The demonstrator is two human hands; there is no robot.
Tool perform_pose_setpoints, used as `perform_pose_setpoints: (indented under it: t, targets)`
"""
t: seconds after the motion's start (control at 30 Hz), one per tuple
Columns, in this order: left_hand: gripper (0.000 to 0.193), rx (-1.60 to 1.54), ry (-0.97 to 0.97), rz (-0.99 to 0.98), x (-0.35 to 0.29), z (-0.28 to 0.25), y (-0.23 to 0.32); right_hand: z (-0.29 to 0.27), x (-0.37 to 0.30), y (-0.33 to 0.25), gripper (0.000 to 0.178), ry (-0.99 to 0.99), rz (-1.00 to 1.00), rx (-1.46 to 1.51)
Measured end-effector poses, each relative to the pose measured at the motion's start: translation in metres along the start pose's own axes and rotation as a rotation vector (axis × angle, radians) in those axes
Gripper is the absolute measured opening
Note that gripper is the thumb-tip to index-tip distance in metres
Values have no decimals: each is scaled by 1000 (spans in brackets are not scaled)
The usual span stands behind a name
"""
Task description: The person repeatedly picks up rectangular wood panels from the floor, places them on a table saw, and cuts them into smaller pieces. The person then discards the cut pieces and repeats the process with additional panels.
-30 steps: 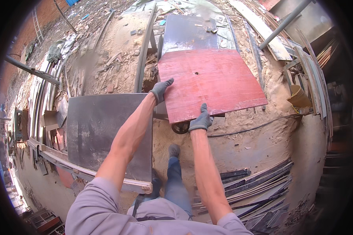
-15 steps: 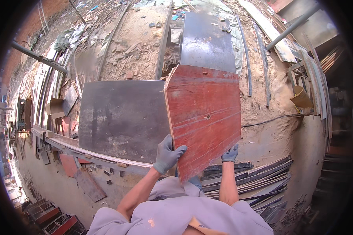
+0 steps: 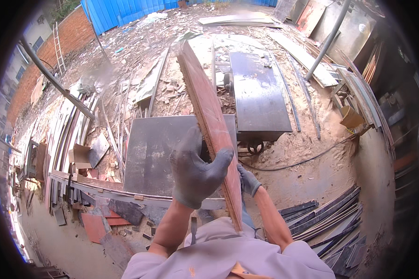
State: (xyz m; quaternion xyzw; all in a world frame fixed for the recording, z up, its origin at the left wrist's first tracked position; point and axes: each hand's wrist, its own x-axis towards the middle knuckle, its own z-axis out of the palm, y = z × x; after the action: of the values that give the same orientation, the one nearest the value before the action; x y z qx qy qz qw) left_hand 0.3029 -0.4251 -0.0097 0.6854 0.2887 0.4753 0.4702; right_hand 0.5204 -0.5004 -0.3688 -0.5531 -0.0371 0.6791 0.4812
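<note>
The red board [image 3: 213, 121] tilts edge-on, overlapping the dark panel [image 3: 149, 153] in view, its long axis running past the panel's far edge. The left hand [image 3: 198, 171], nearer the panel, clasps its rough edge; the right hand [image 3: 250, 181] meets the opposite side, fingertips hidden, so its grip cannot be told.

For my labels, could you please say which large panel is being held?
The reddish panel, tilted steeply between the left hand and right hand; the left dark panel and right dark panel lie flat.
</note>
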Motion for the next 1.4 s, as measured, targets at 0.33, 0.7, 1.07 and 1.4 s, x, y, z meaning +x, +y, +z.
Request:
perform_pose_setpoints:
  t: [0.33, 0.7, 1.07, 1.4]
  targets:
    - [65, 544, -500, -123, -13, 47, -139, 80, -131, -18, 54, -271, -571, -51]
    - [112, 1314, 530, -470, -56, -209, -278, 30, -89, -5, 20, 21, -220, 330]
    - [35, -367, 586, -731, -20, -280, -309, 33, -145, -88, 46, -892, -499, 1024]
    - [35, -438, 537, -732, -50, -252, -270, 25, -111, -105, 47, -215, -680, 585]
